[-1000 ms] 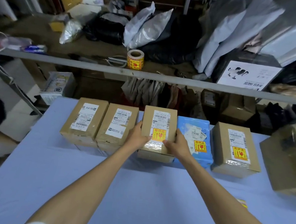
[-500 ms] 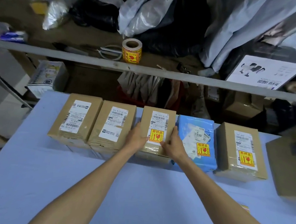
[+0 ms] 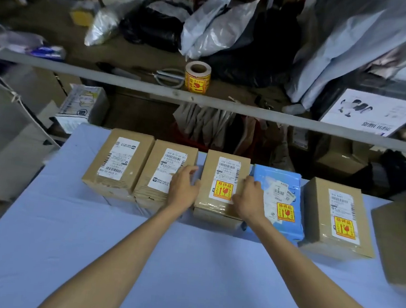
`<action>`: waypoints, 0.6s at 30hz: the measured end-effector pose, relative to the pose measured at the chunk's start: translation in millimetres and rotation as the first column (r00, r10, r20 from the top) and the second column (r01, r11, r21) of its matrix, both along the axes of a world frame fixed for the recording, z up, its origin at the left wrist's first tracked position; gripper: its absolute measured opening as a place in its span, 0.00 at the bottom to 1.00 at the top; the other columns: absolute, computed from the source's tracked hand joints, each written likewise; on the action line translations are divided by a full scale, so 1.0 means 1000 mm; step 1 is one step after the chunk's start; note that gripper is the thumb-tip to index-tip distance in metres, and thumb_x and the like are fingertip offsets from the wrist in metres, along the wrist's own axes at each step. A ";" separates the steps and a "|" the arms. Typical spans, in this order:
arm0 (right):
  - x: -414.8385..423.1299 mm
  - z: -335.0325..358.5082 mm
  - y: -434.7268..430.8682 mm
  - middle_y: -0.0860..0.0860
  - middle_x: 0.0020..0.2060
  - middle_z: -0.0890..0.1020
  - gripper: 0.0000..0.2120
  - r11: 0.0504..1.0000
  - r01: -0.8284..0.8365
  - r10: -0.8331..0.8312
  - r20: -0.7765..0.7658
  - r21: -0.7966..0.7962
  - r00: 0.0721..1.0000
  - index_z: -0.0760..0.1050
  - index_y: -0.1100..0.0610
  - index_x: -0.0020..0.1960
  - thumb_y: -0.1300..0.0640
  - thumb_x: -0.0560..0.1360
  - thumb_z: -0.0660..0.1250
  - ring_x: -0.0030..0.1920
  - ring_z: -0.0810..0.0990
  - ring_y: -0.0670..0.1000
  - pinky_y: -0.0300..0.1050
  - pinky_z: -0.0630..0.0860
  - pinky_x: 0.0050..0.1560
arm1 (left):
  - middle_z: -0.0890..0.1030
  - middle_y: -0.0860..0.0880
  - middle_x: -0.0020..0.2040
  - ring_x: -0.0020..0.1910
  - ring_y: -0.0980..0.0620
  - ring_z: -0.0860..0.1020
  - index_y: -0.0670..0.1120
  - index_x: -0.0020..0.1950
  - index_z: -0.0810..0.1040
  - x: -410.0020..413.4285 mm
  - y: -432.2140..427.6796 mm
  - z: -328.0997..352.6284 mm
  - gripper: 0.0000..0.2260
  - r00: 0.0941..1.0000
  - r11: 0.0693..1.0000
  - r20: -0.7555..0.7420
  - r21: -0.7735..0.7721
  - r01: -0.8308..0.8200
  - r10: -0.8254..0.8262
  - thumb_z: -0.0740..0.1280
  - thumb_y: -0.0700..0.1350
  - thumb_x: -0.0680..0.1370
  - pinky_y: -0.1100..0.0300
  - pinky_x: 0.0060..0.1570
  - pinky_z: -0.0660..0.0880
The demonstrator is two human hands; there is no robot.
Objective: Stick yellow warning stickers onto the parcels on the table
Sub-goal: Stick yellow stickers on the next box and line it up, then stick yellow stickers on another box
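Parcels line our desk at twelve o'clock, and the middle one wears its yellow warning sticker. Our left hand and right hand flank it, fingers loose, holding nothing. Reaching to twelve o'clock for the sticker roll might nudge the row.

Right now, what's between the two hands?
In the head view: the middle brown parcel, with its yellow sticker, between left hand and right hand.

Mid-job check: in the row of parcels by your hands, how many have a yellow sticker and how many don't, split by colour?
Brown boxes with yellow sticker: 2
Blue parcel with yellow sticker: 1
Brown boxes without sticker: 2
Total: 5
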State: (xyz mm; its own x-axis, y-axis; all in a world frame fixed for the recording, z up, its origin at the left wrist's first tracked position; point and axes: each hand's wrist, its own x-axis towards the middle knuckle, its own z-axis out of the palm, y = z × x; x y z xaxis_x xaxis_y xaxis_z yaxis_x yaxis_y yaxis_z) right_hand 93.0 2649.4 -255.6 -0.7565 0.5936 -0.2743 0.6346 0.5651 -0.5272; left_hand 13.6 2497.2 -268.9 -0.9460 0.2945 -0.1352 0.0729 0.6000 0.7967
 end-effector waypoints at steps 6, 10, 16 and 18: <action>-0.020 0.015 -0.033 0.58 0.61 0.74 0.19 0.975 -0.208 0.214 -0.101 0.074 0.972 0.69 0.62 0.64 0.66 0.73 0.62 0.60 0.73 0.59 0.50 0.71 0.58 | 0.66 0.40 0.67 0.66 0.40 0.65 0.43 0.68 0.68 -0.028 -0.059 0.009 0.24 0.982 0.898 -0.050 -0.399 -0.185 0.180 0.69 0.48 0.74 0.49 0.62 0.66; -0.041 0.017 -0.063 0.61 0.55 0.77 0.13 0.944 -0.330 0.329 -0.068 -0.004 0.942 0.73 0.64 0.58 0.64 0.74 0.61 0.55 0.76 0.60 0.46 0.71 0.48 | 0.65 0.36 0.67 0.66 0.37 0.63 0.40 0.69 0.62 -0.038 -0.071 0.002 0.29 0.984 0.877 0.001 -0.454 -0.156 0.176 0.69 0.51 0.74 0.47 0.64 0.63; -0.066 0.012 -0.097 0.64 0.60 0.76 0.18 0.927 -0.359 0.363 0.028 -0.109 0.931 0.63 0.68 0.64 0.62 0.77 0.61 0.59 0.75 0.63 0.49 0.72 0.51 | 0.70 0.36 0.68 0.66 0.38 0.69 0.35 0.71 0.60 -0.045 -0.068 -0.001 0.34 0.988 0.856 -0.023 -0.496 -0.145 0.154 0.67 0.56 0.76 0.47 0.64 0.67; -0.069 0.011 -0.105 0.65 0.63 0.73 0.21 0.928 -0.340 0.352 0.058 -0.155 0.934 0.62 0.70 0.66 0.62 0.77 0.61 0.62 0.73 0.63 0.50 0.71 0.56 | 0.68 0.36 0.69 0.68 0.37 0.68 0.35 0.72 0.59 -0.042 -0.067 -0.004 0.34 0.980 0.871 0.036 -0.466 -0.158 0.197 0.66 0.56 0.76 0.45 0.65 0.67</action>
